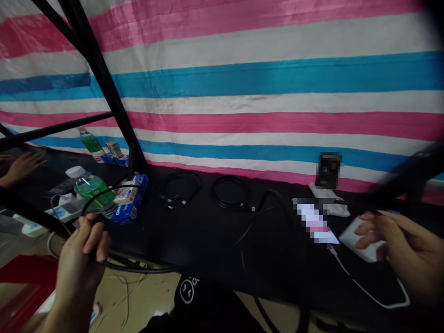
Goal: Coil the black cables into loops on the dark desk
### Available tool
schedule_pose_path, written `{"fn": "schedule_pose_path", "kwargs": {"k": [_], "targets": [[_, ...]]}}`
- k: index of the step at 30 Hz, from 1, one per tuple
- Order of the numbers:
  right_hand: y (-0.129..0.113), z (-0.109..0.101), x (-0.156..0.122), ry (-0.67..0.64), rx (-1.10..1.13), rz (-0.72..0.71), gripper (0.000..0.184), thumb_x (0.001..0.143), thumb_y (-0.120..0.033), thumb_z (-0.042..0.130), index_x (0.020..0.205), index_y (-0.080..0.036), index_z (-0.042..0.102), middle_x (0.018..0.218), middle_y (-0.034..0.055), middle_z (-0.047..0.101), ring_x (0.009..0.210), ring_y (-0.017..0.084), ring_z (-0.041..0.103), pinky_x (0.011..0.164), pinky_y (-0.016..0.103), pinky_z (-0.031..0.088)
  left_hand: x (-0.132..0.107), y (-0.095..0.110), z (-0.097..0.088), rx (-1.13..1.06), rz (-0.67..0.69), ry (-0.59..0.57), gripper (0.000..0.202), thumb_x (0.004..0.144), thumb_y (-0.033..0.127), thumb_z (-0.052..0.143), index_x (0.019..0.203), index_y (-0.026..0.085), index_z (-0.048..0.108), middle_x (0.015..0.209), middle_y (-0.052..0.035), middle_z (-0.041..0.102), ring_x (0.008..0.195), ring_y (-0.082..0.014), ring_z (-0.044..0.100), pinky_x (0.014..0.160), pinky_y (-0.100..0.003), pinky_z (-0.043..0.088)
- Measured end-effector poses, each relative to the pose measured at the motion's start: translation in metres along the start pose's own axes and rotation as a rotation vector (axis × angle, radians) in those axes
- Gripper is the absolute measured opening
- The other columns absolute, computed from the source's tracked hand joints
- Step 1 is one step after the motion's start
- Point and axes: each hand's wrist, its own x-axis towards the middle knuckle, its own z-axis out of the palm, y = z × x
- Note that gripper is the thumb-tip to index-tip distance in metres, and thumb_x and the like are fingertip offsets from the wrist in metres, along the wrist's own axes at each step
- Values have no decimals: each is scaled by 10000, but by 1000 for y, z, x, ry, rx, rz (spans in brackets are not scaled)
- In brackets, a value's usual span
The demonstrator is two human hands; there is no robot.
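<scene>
My left hand (81,252) is closed around a black cable (104,192) that loops up over the front edge of a black table (208,236). At the right, my right hand (398,247) rests with curled fingers on a white power bank (360,240), which has a white cord (367,291) running from it. Just left of the power bank lies a phone (315,222) with a lit screen. Two coiled black cables (182,187) (231,192) lie in the middle of the table.
A green bottle (88,185) and a blue snack box (133,201) stand at the left beside black frame bars (104,78). Another person's hand (21,166) rests at the far left. A striped tarp (263,83) hangs behind. A second bottle (90,141) stands further back.
</scene>
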Motion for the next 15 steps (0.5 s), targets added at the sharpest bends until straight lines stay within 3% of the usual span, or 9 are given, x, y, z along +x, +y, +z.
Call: {"fn": "schedule_pose_path", "kwargs": {"k": [4,6,10,13,15], "targets": [[-8,11,-4,7,-27,55,285,859,-482,500,785,-233,620,616,49,593,430,126,540,334,204,411,-10,1,17,23,115,-17,101,832,317,595,869,244,535,405,113,340,326,-50,299,325,-129,293],[-17,26,-6,-45,30,68,329,838,-510,511,833,-202,626,591,34,588,376,113,508,302,205,386,-18,-7,34,107,76,-138,149,838,374,572,905,247,532,379,114,347,284,-58,312,308,-151,273],[-40,57,-7,-187,114,46,345,860,-472,482,927,-164,623,629,33,602,421,115,551,327,195,389,-30,-30,74,212,-141,-494,339,871,492,449,1051,213,519,356,94,375,258,-80,327,307,-173,227],[-56,74,-6,-334,165,4,299,894,-402,446,918,-158,617,612,18,592,430,106,559,338,184,365,-30,-47,97,322,-18,-670,430,878,501,420,1128,175,548,554,-3,580,498,-136,546,431,-213,380],[-64,82,-5,-426,210,-12,279,913,-360,419,904,-159,612,605,9,588,434,99,561,348,183,348,-27,-58,106,409,122,-687,395,883,469,432,1109,196,605,898,-69,673,827,-170,613,696,-253,473]]}}
